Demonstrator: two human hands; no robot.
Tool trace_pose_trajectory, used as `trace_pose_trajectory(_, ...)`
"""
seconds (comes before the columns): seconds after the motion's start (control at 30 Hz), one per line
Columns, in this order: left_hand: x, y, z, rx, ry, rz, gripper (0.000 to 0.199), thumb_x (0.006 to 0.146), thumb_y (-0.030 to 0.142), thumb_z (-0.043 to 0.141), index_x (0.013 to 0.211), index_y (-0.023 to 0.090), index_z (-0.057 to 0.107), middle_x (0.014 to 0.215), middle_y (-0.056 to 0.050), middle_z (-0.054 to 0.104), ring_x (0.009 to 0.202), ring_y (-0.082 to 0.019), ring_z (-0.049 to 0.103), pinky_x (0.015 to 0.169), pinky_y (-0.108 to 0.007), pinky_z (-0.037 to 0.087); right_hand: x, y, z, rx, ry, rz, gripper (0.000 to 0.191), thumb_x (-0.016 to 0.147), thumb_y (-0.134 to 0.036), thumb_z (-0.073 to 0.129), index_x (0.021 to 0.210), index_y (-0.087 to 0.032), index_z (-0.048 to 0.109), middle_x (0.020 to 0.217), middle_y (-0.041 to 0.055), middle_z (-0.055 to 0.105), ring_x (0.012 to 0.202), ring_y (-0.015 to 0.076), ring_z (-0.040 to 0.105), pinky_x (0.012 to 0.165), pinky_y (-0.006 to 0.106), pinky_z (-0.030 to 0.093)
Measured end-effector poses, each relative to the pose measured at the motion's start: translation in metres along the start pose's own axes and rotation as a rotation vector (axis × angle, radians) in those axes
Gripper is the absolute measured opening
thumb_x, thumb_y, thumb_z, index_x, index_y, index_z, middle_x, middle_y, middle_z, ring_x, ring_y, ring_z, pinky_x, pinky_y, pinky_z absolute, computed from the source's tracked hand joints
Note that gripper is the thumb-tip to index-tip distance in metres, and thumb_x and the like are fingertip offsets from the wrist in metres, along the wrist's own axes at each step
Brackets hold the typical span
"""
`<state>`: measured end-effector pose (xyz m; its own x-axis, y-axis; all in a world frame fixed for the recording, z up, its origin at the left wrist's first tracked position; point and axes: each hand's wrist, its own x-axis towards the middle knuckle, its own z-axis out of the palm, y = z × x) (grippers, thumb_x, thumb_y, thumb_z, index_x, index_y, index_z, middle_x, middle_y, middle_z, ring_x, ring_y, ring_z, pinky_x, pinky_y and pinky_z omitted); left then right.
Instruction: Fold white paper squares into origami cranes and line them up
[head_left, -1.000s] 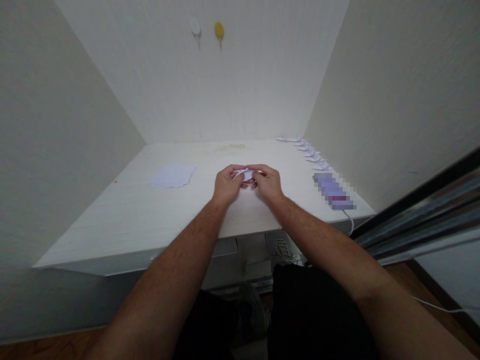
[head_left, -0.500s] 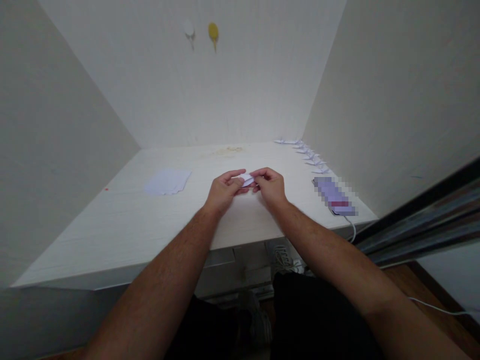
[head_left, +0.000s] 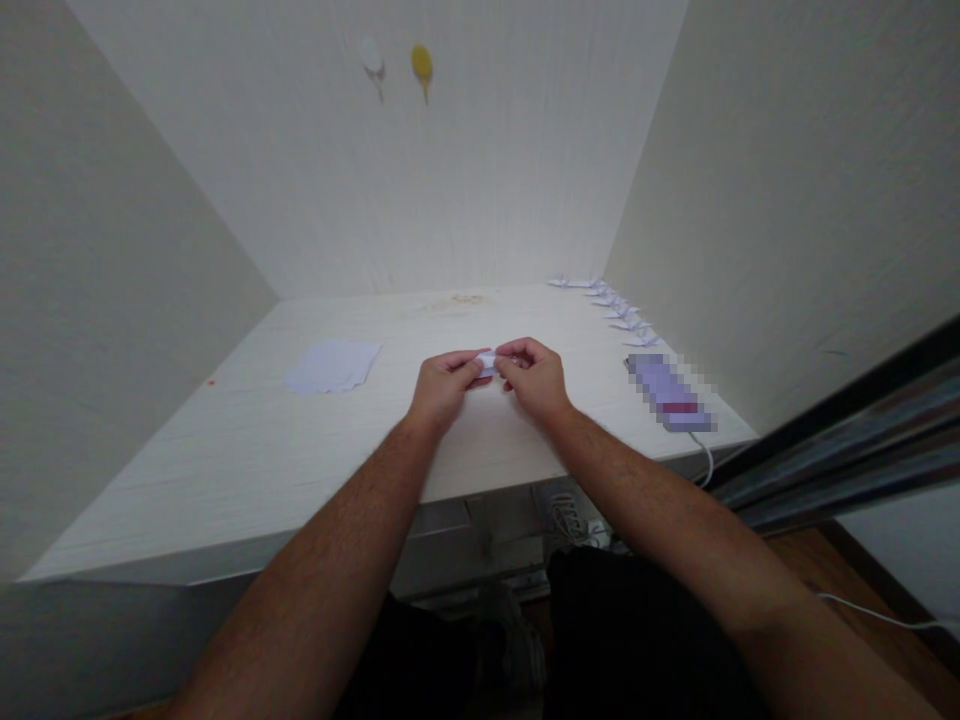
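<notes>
Between my two hands is a small folded piece of white paper (head_left: 487,362), held just above the middle of the white desk (head_left: 300,470). My left hand (head_left: 446,385) pinches its left side between thumb and fingers. On the right side, my right hand (head_left: 536,373) grips it with thumb and fingertips. Much of the paper is covered by my fingers, so its exact folded shape is hard to make out.
A loose stack of white paper sheets (head_left: 334,366) lies to the left. Several folded white paper figures (head_left: 628,325) line the right wall. Nearer stands a blurred-out phone (head_left: 670,392) with a white cable (head_left: 707,465). White and yellow hooks (head_left: 421,62) are on the back wall.
My fingers have shifted on the folded paper; the right fingertips now sit closer to the left thumb, and less of the paper shows. The view has moved slightly.
</notes>
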<state>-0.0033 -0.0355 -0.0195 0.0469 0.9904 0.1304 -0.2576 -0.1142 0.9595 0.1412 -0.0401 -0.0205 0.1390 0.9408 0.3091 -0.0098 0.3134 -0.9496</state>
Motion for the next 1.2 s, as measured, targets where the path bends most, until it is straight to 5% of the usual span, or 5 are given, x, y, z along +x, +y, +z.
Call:
trace_pose_trajectory(0.4,0.000,0.001,-0.005,0.194,0.002,0.074,0.041,0.066,0.044,0.086,0.096,0.015,0.083,0.097,-0.012,0.080,0.084,-0.022,0.072,0.090,-0.042,0.057,-0.003,-0.003,0.000,-0.179,0.019,-0.152,0.014,0.073,-0.034,0.070,0.074,-0.020,0.068,0.074,0.0001,0.070,0.069,0.0154,0.061,0.069,0.030,0.050)
trace_pose_trajectory(0.87,0.001,-0.001,-0.004,0.193,0.011,0.061,0.043,0.065,0.048,0.086,0.093,0.015,0.083,0.092,-0.011,0.079,0.081,-0.022,0.071,0.088,-0.042,0.057,-0.006,-0.006,0.000,-0.258,0.056,-0.161,0.016,0.076,-0.036,0.065,0.072,-0.020,0.065,0.071,-0.0004,0.068,0.066,0.0144,0.059,0.067,0.029,0.048)
trace_pose_trajectory(1.2,-0.005,0.008,0.006,0.113,0.020,0.003,0.037,0.064,0.039,0.086,0.087,0.011,0.080,0.085,-0.011,0.076,0.075,-0.022,0.071,0.070,-0.037,0.063,0.001,0.000,-0.001,-0.140,0.066,0.011,0.022,0.070,-0.041,0.071,0.073,-0.020,0.067,0.057,-0.0045,0.057,0.053,0.0117,0.050,0.052,0.025,0.042)
